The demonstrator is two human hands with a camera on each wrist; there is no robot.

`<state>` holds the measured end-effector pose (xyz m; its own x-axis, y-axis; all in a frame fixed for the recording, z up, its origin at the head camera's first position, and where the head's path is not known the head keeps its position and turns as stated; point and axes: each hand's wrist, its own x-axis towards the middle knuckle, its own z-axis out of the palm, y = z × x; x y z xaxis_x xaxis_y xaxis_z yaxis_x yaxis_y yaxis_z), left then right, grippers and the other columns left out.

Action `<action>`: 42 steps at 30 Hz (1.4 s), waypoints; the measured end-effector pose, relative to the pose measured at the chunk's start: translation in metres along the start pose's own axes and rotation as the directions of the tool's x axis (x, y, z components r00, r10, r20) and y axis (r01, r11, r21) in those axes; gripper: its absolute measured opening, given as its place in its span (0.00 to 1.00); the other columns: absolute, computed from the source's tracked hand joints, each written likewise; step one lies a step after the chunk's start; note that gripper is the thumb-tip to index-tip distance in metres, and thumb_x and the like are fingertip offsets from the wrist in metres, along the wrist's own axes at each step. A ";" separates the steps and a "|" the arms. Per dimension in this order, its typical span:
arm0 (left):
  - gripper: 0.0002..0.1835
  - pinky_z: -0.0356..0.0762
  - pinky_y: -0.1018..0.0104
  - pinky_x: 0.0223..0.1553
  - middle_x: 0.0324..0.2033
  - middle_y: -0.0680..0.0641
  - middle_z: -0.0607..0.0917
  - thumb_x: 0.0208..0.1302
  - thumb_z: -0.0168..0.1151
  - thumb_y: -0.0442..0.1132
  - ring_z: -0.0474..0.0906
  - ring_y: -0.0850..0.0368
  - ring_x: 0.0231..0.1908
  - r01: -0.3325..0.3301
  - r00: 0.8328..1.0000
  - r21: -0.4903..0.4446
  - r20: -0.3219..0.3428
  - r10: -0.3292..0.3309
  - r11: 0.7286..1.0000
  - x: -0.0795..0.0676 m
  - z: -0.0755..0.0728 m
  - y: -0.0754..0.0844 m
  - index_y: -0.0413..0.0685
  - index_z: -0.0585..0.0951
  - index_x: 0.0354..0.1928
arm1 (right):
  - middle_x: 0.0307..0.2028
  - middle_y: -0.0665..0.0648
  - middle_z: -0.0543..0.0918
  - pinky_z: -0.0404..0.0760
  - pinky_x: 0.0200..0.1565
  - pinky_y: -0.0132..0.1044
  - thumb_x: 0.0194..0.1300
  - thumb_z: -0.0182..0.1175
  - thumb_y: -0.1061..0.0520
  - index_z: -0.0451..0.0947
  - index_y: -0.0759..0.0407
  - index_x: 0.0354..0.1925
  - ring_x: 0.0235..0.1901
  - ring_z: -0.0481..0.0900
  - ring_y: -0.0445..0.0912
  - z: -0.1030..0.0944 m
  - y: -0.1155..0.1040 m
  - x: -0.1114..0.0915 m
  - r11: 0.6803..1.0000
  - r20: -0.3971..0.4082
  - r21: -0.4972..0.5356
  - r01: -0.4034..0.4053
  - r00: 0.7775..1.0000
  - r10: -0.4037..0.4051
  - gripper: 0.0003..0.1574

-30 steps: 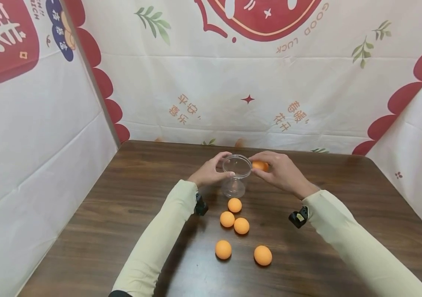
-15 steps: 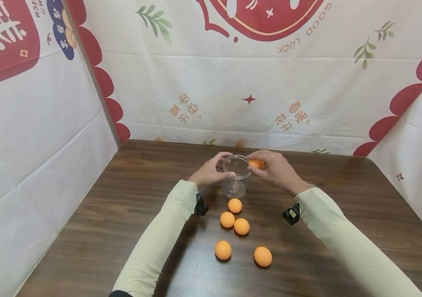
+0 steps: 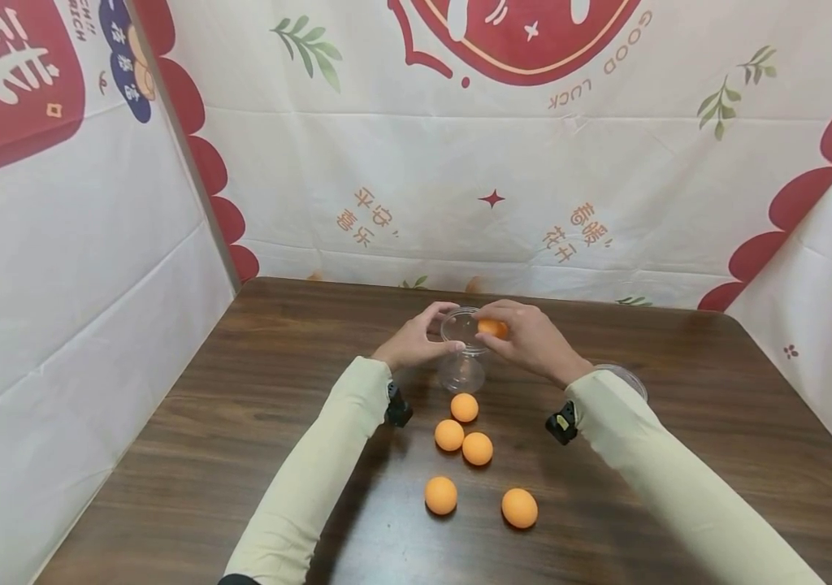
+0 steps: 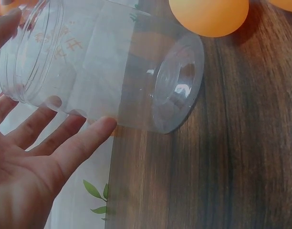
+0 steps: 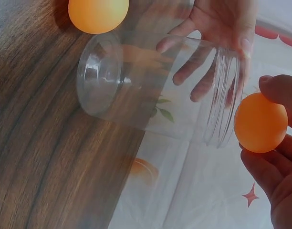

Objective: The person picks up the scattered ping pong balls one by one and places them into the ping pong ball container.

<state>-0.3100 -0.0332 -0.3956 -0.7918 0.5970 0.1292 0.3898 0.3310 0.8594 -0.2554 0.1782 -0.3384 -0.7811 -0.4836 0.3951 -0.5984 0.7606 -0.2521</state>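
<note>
A clear plastic jar [image 3: 461,374] stands upright on the wooden table, its mouth uncovered and no ball visible inside. My left hand [image 3: 414,340] holds it near the rim, thumb on the near side and fingers round the far side. Between the thumb and fingers of my right hand [image 3: 533,340] is an orange ping-pong ball [image 3: 492,327], pinched at the right part of the jar's mouth. The right wrist view has this ball [image 5: 260,122] right beside the threaded rim. Several more orange balls [image 3: 464,408] lie on the table in front of the jar.
A clear round lid [image 3: 628,380] lies on the table [image 3: 299,366], partly hidden behind the right forearm. Printed white cloth [image 3: 416,162] hangs behind the table and along both sides.
My right hand has moved left with the ball, from beside the jar to over the edge of its mouth. More of the lid shows now. The left hand and jar stay put.
</note>
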 end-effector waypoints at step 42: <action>0.36 0.69 0.52 0.63 0.68 0.39 0.64 0.64 0.61 0.46 0.65 0.43 0.65 0.019 1.000 -0.024 0.024 -0.018 1.000 -0.003 0.001 0.002 0.54 0.56 0.71 | 0.52 0.64 0.80 0.81 0.47 0.50 0.65 0.60 0.57 0.79 0.65 0.51 0.48 0.81 0.56 0.016 -0.002 0.000 1.000 0.096 -0.011 0.002 0.995 -0.001 0.18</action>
<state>-0.3065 -0.0332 -0.3945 -0.7875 0.6079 0.1016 0.3633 0.3246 0.8733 -0.2572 0.1702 -0.3519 -0.7939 -0.5237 0.3090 -0.5981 0.7641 -0.2417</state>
